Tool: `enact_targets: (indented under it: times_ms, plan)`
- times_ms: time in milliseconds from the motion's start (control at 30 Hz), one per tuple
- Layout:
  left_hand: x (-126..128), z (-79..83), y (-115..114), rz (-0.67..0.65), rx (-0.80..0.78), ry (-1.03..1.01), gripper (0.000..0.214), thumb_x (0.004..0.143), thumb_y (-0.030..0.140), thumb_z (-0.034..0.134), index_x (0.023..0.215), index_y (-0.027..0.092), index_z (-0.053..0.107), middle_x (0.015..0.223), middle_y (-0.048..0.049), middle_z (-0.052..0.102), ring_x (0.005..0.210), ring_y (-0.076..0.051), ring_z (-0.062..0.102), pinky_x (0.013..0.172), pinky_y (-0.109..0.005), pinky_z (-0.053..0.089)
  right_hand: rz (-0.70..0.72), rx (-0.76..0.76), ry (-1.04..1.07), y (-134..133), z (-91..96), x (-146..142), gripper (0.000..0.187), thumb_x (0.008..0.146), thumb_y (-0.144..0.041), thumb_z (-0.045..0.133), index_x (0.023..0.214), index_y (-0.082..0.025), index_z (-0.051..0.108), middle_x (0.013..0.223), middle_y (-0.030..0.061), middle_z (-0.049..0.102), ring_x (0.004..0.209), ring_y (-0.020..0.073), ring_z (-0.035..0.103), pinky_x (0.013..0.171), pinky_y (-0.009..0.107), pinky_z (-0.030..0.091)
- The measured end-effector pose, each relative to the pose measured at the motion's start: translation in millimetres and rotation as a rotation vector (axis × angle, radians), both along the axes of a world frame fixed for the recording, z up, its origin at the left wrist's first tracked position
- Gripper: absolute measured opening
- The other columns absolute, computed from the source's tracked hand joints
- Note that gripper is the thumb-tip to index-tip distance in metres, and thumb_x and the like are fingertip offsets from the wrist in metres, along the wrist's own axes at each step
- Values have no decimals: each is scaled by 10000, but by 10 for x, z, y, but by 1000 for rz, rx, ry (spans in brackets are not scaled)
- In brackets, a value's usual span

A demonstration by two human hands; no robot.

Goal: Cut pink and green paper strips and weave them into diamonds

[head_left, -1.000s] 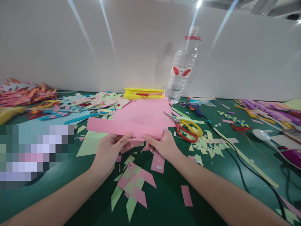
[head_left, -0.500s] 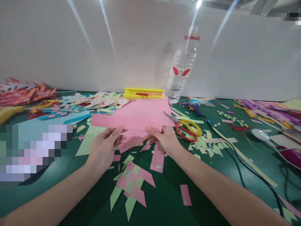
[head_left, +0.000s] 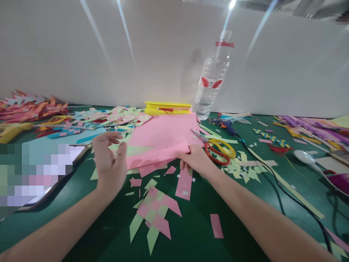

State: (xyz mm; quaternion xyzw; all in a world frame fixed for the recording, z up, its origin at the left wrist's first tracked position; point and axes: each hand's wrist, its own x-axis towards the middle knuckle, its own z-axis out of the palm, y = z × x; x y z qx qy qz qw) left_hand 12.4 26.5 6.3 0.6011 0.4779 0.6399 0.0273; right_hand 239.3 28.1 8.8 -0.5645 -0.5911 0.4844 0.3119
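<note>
A stack of pink paper sheets [head_left: 163, 140] lies on the green table [head_left: 245, 203] in front of me. My right hand [head_left: 195, 160] pinches the stack's near right corner. Off the paper, my left hand [head_left: 108, 162] hovers at its left edge with fingers loosely curled and nothing in them. A woven pink-and-green paper piece [head_left: 154, 214] lies just in front of both hands. Red-and-yellow scissors [head_left: 216, 147] rest to the right of the stack, close to my right hand.
A clear water bottle [head_left: 212, 80] and a yellow folded paper pack [head_left: 167, 108] stand by the white back wall. A glue gun [head_left: 225, 125] with a black cord [head_left: 275, 189] lies to the right. A phone [head_left: 54, 178] lies left. Paper scraps and woven strips cover both sides.
My left hand let go of the pink paper and moved left and up. The long pink strip it held has dropped back. My right hand still grips the stack's corner.
</note>
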Motion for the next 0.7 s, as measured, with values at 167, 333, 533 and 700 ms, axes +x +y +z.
enact_targets:
  times_ms: [167, 333, 533, 700]
  plan:
    - [97, -3, -140, -154, 20, 592, 119, 853, 180, 457, 959, 208, 502, 920, -43, 600, 896, -223, 530, 856, -406, 363, -149, 321, -590, -31, 244, 140, 459, 808, -586, 475, 931, -167, 615, 625, 59, 677, 639, 220, 655, 617, 311, 459]
    - [203, -4, -146, -346, -74, 790, 166, 902, 184, 387, 1008, 192, 515, 1004, -55, 632, 991, -206, 553, 940, -402, 363, -430, 532, -953, 22, 319, 626, 360, 870, -445, 419, 1025, -177, 602, 772, 66, 684, 786, 256, 640, 661, 331, 443]
    - [330, -30, 14, -517, -233, 1072, 282, 937, 245, 367, 1165, 173, 516, 1199, -65, 593, 1140, -201, 495, 1010, -394, 331, -275, 444, -1261, 52, 50, 1026, 469, 842, -499, 442, 993, -80, 590, 971, 185, 615, 953, 325, 573, 755, 378, 445]
    - [367, -61, 134, -565, -251, 1153, 286, 965, 289, 344, 1119, 214, 574, 1214, -17, 608, 1136, -161, 515, 1088, -383, 206, -225, 309, -1179, 44, 1, 1019, 448, 836, -542, 423, 935, -133, 578, 902, 138, 616, 792, 268, 610, 619, 334, 436]
